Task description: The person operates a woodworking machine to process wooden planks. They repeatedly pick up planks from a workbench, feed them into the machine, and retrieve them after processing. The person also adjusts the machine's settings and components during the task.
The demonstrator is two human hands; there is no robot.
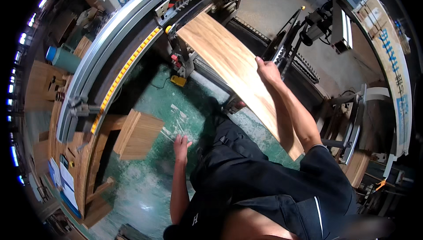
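Note:
A long pale wooden board (224, 64) lies diagonally across the machine ahead of me, its far end at a metal fitting beside a yellow knob. My right hand (267, 69) grips the board's right edge, thumb over the top face, the other fingers mostly hidden. My left hand (180, 145) hangs low to the left of the board, apart from it, its fingers loosely bent and apart with nothing in them. It is nearest to a stack of wooden pieces (139, 136) on the lower left.
A curved-looking aluminium rail (94, 55) with a yellow strip runs along the left, beside a wooden bench (81, 176) and a teal jug (64, 59). A yellow pedal-like box (178, 81) sits below the board. Machine arms (315, 24) and another long beam (387, 64) stand to the right.

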